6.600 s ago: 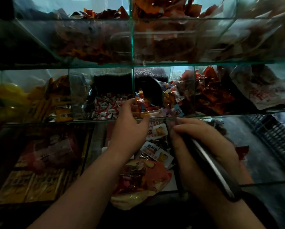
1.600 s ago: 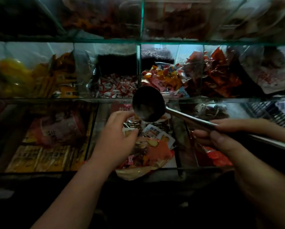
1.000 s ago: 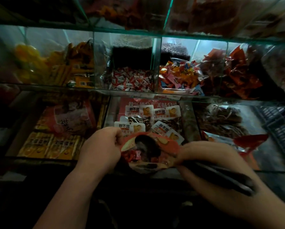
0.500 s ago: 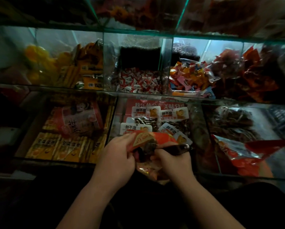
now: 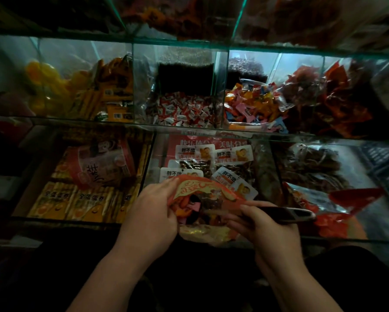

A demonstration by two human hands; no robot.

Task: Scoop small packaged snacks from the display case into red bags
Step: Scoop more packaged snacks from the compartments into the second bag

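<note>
Dim light falls on a glass display case (image 5: 54, 123) with green-edged dividers (image 5: 227, 86).

Two hands show, the left hand (image 5: 150, 212) and the right hand (image 5: 263, 226), with one red bag (image 5: 202, 188) gripped between them and one ladle (image 5: 286, 213) in the right, its handle pointing to three o'clock. At twelve o'clock from the bag lie four white-labelled snack packs (image 5: 194, 152) that can be counted, and at ten o'clock one pink round tub (image 5: 101, 163) above a front row of three yellow flat boxes (image 5: 90, 199). Further up at twelve o'clock, three upright glass dividers (image 5: 133, 82) split the shelf, and the wrapped sweets (image 5: 182, 109) there are too many to count.
</note>
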